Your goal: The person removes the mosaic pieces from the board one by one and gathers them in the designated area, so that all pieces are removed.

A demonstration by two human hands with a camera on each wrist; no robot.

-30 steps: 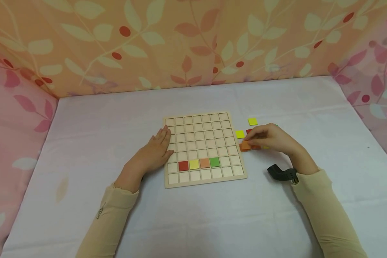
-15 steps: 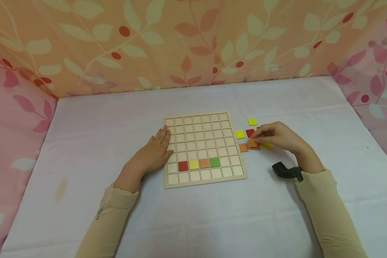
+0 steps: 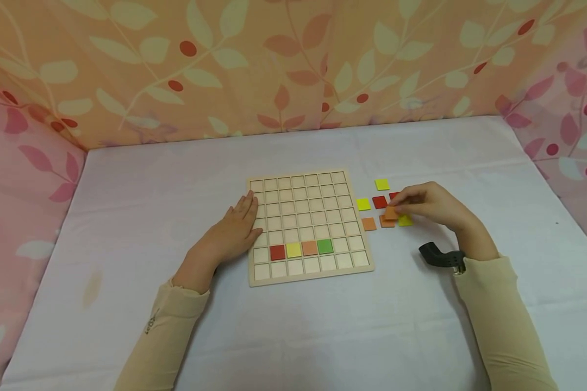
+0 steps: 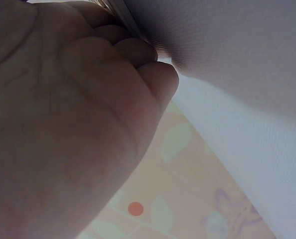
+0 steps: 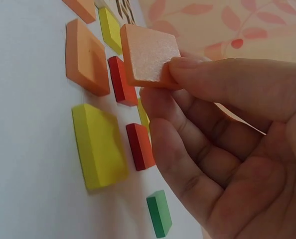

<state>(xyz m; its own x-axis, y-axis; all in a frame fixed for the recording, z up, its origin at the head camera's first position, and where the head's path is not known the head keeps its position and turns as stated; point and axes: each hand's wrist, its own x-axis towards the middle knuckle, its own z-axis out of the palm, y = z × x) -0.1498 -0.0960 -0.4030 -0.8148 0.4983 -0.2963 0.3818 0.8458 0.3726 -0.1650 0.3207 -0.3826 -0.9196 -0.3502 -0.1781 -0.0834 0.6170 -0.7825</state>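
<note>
The step in hand looks to be handling one loose piece: the right hand (image 3: 435,206) pinches an orange tile (image 5: 150,57) by its corner, thumb against fingers, and holds it off the tabletop (image 3: 293,336). The left hand (image 3: 235,231) lies along the left edge of the gridded board (image 3: 295,266), fingers straight with their tips on the rim, seemingly to steady it. Whatever the next move, it probably calls for a firm pinch and enough lift to miss the neighbours

Those sit close: a flat orange tile (image 3: 386,221) just below the held one, a yellow tile (image 3: 405,220) beside it, red tiles (image 5: 123,82) beyond and a green tile (image 5: 160,213) near the curled fingers. Another orange tile (image 3: 369,224) lies right by the board's edge. On the board, a red, yellow, orange and green row (image 3: 293,250) fills four neighbouring cells
</note>
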